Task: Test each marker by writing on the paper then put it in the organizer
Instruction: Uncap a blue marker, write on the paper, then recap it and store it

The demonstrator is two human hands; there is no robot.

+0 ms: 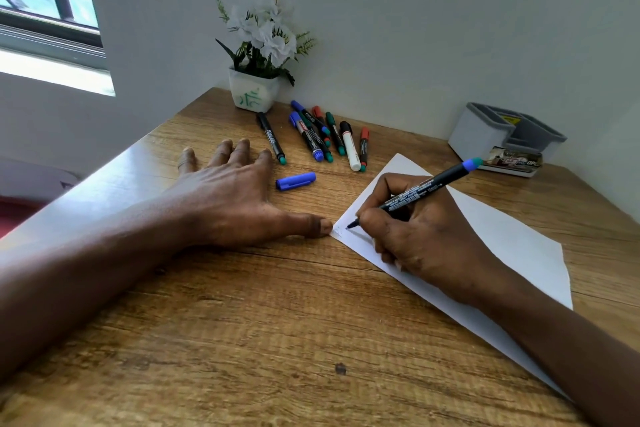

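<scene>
The right hand (426,236) was clamped around a black marker with a blue end (420,192), its tip pressed to the near left corner of the white paper (502,243), where a faint mark showed. The paper lay at an angle on the right side of the wooden tabletop (259,322). The left hand (228,194) rested flat on the tabletop with fingers spread and holding nothing, its thumb tip touching the paper's left corner. Just beyond that hand lay a loose blue cap (295,181). Farther back, a cluster of capped markers (329,137) lay side by side on the tabletop, with one black marker with a green end (272,138) a little apart to their left. A white pot of white flowers (254,88) stood against the far wall. The grey organizer (485,130) sat at the far right, well apart from the markers, with a small printed box (514,163) just in front of it.
</scene>
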